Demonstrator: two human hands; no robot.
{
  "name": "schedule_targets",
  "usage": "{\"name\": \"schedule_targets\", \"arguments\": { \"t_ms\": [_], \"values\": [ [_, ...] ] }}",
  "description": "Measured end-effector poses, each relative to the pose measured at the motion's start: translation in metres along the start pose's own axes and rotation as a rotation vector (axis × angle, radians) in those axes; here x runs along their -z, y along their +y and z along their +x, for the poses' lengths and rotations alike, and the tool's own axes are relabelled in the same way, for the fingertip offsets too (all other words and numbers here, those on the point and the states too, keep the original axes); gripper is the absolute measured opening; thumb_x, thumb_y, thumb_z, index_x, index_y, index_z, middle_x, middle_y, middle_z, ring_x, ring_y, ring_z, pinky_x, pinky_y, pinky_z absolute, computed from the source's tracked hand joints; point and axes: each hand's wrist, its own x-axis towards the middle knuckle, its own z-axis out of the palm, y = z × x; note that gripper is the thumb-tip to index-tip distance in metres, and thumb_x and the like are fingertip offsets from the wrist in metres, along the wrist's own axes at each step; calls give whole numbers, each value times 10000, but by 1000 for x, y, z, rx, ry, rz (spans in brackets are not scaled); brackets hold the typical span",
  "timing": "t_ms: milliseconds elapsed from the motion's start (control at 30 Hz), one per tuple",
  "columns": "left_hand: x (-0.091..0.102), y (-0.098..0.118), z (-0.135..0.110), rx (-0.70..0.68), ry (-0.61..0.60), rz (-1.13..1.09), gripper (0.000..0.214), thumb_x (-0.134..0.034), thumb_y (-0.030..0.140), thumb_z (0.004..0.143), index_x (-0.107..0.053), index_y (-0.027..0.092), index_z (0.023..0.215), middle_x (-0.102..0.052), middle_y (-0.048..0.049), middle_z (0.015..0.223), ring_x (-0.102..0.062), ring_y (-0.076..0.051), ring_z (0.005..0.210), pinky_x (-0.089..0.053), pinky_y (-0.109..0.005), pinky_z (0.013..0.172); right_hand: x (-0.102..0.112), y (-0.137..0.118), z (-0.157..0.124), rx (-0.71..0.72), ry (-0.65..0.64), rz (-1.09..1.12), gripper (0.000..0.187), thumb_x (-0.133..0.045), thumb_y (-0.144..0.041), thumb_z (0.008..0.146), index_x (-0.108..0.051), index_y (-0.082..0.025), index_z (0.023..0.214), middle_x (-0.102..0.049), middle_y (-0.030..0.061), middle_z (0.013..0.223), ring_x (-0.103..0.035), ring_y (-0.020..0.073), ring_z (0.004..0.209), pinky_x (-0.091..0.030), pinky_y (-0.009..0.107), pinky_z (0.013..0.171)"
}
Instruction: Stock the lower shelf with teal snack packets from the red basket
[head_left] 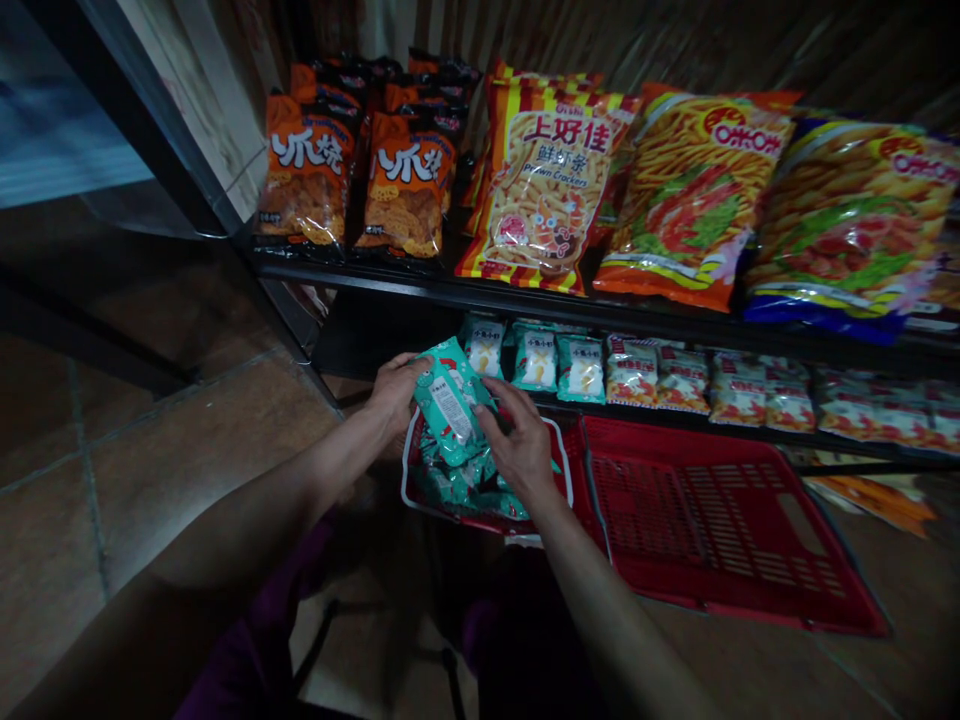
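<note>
A teal snack packet (448, 405) is held between both hands, its printed white panel facing up. My left hand (397, 388) grips its upper left edge. On the other side, my right hand (519, 440) has its fingers closed on the packet's right edge. Just below the packet stands a red basket with a white handle (567, 460), with several more teal packets (457, 485) inside. Behind the hands, similar teal packets (535, 358) stand in a row on the lower shelf (360, 345).
Orange snack bags (306, 170), a prawn cracker bag (544, 190) and larger noodle-like snack bags (690, 200) line the upper shelf. Small white-and-red packets (632, 372) continue the lower row. A second red basket (720, 520) lies on the floor at right, near orange packaging (874, 497).
</note>
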Motion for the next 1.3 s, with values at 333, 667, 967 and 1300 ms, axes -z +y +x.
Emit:
{"name": "schedule_targets", "arguments": {
  "t_ms": [333,667,967,1300],
  "values": [
    [2,3,5,-40,154,21,135,-650,136,645,-518,162,646,-501,58,518,-449,-65,434,-389,-215,501,-5,-12,-10,350,-255,-354,437,-546,-343,841,-542,-251,1268,-504,55,1363,-301,259,1361,-318,503,1075],
    [0,5,2,-15,73,83,59,-607,140,624,-559,149,657,-574,1,599,-515,-103,497,-431,-253,533,-13,-6,-14,242,-294,-460,568,-490,-295,865,-345,-227,1411,-395,98,1441,-345,267,1337,-271,503,1095],
    [2,6,0,27,-90,87,299,-559,432,768,-610,138,745,-650,-102,804,-610,-178,637,-492,-310,601,-14,-7,-6,-277,-75,205,431,-525,-404,823,-563,-222,1213,-648,71,1148,-600,266,1052,-452,449,940],
    [-4,3,-7,179,-110,20,104,-634,239,741,-625,138,764,-674,-75,777,-603,-150,652,-480,-280,666,-4,-17,5,-930,-68,1080,377,-722,-273,648,-652,-216,1014,-722,45,961,-666,258,908,-535,406,767]
  ]
}}
